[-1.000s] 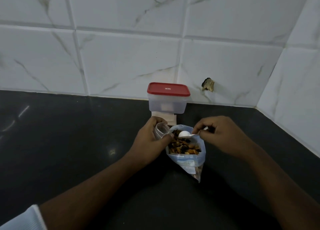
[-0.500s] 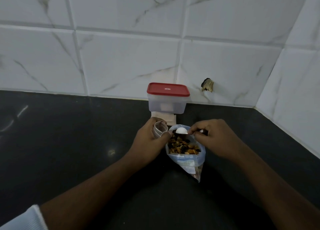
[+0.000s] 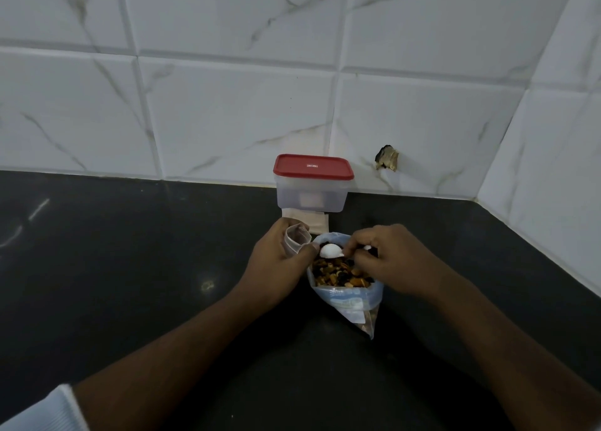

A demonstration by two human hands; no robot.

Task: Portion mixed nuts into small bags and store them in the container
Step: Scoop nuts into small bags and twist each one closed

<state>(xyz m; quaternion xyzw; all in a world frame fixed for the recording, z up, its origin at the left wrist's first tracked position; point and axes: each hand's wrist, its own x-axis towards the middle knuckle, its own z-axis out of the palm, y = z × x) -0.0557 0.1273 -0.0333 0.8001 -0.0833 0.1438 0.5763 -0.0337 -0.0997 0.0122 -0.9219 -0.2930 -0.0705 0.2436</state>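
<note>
A large clear bag (image 3: 348, 300) of mixed nuts (image 3: 338, 273) stands open on the black counter. My left hand (image 3: 276, 268) grips a small clear bag (image 3: 296, 239) with its mouth open, just left of the big bag. My right hand (image 3: 387, 258) pinches the handle of a white spoon (image 3: 330, 251), whose bowl hovers over the nuts close to the small bag. A clear container (image 3: 310, 195) with a red lid (image 3: 313, 166) stands shut against the wall behind them.
A stack of flat pale small bags (image 3: 313, 222) lies in front of the container. The black counter (image 3: 130, 268) meets tiled walls at the back and right. A chipped hole (image 3: 387, 161) marks the back wall.
The spoon's bowl has moved left across the nut bag, closer to the small bag in my left hand. The left hand has barely moved.
</note>
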